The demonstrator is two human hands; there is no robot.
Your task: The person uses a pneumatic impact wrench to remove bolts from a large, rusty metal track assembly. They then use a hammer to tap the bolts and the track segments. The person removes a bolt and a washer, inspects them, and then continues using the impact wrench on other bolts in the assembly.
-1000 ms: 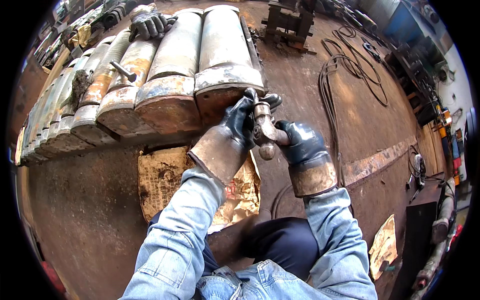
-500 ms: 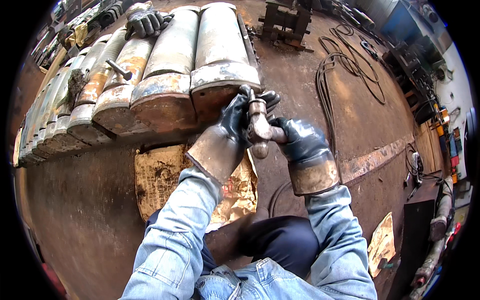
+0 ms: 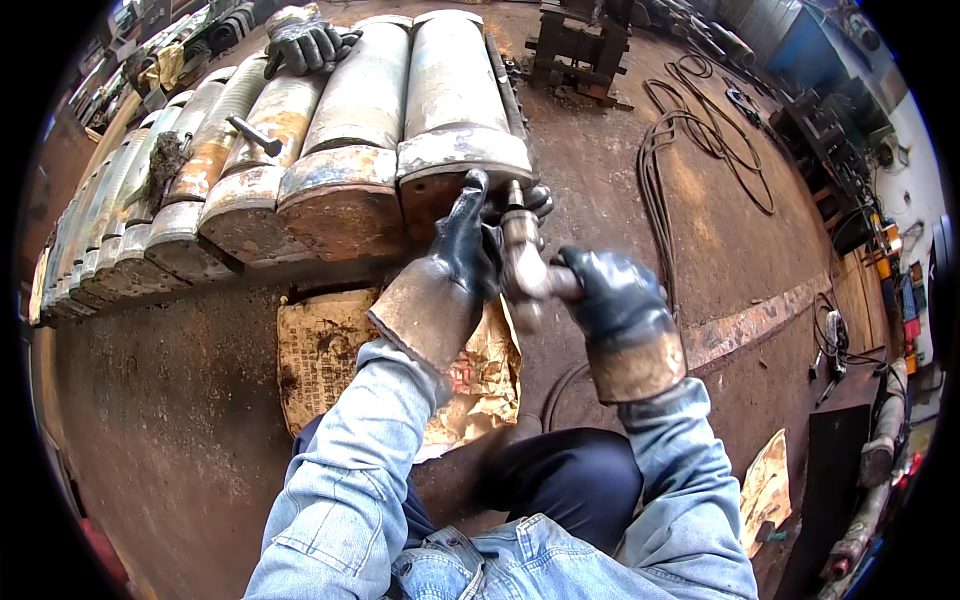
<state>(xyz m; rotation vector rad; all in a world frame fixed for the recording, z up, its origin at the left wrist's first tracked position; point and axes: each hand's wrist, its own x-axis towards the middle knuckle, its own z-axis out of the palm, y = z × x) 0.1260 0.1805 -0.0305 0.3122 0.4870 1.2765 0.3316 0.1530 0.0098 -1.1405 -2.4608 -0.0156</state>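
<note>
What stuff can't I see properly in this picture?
In the head view:
Most of the hammer's handle: hidden by the right grip.
The hammer's lower end: blurred.
Anything inside the left grip: hidden by its own fingers and the hammer.
Part of the brown paper: covered by the left sleeve.

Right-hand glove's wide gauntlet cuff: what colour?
Dirty tan-brown gauntlet cuff, next to the glossy black right-hand glove; shows best in the head view.
</note>
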